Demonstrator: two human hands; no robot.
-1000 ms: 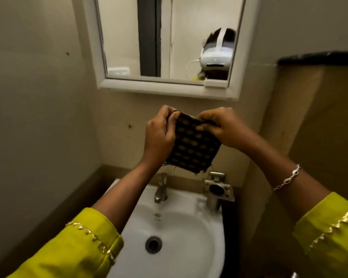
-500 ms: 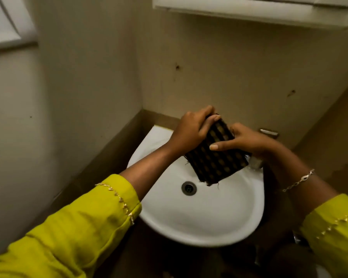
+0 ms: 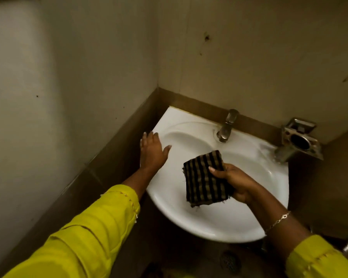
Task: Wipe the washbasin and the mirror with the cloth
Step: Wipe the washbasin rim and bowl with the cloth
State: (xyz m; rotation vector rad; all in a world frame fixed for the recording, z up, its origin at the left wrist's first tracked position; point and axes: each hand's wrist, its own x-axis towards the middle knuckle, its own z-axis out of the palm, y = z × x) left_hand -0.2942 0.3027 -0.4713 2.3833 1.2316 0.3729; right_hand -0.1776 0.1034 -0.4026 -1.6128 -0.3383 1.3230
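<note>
A white corner washbasin (image 3: 219,223) fills the middle of the view. Over its bowl my right hand (image 3: 234,182) grips a folded dark cloth (image 3: 204,178) with tan checks, thumb on top. My left hand (image 3: 152,150) rests flat with straight fingers on the basin's left rim, apart from the cloth. The cloth hides the drain. The mirror is out of view.
A metal tap (image 3: 227,125) stands at the back of the basin. A metal holder (image 3: 298,140) is fixed at the back right corner. Walls close in on the left and behind. A floor drain (image 3: 229,261) lies below the basin.
The view has dropped from the mirror to the basin. My left hand has let go of the cloth and moved to the left rim. My right hand alone holds the cloth, lower over the bowl.
</note>
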